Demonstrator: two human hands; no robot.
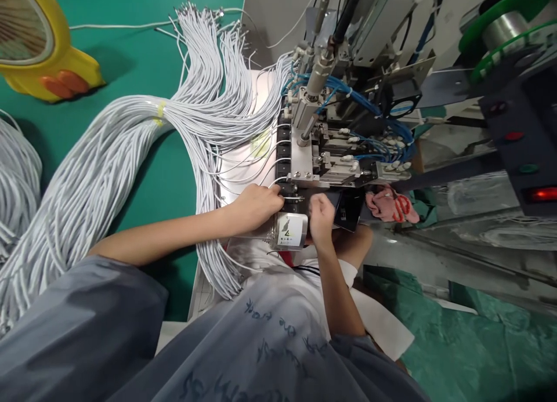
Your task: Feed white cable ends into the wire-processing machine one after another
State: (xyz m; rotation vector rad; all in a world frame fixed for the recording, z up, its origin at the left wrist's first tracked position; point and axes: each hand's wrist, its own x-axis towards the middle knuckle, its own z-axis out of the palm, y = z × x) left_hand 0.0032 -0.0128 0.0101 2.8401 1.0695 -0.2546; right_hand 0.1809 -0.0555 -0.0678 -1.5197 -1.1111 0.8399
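My left hand (257,205) is pinched on the end of a thin white cable (290,198) at the front of a small machine (331,152). My right hand (321,216) is closed in a fist just right of that cable end, close to the machine's black fixture; what it holds is hidden. A large bundle of white cables (130,152) fans over the green table (130,54) to my left, with several ends laid into slots along the machine's left side. A warning sticker on a grey block (290,231) sits between my hands.
A yellow duck-shaped fan (39,42) stands at the far left. Blue air tubes (378,141) and cylinders crowd the machine top. A pink rag (389,206) lies right of it. A green wire spool (505,25) and a control panel with a lit red switch (542,194) are at right.
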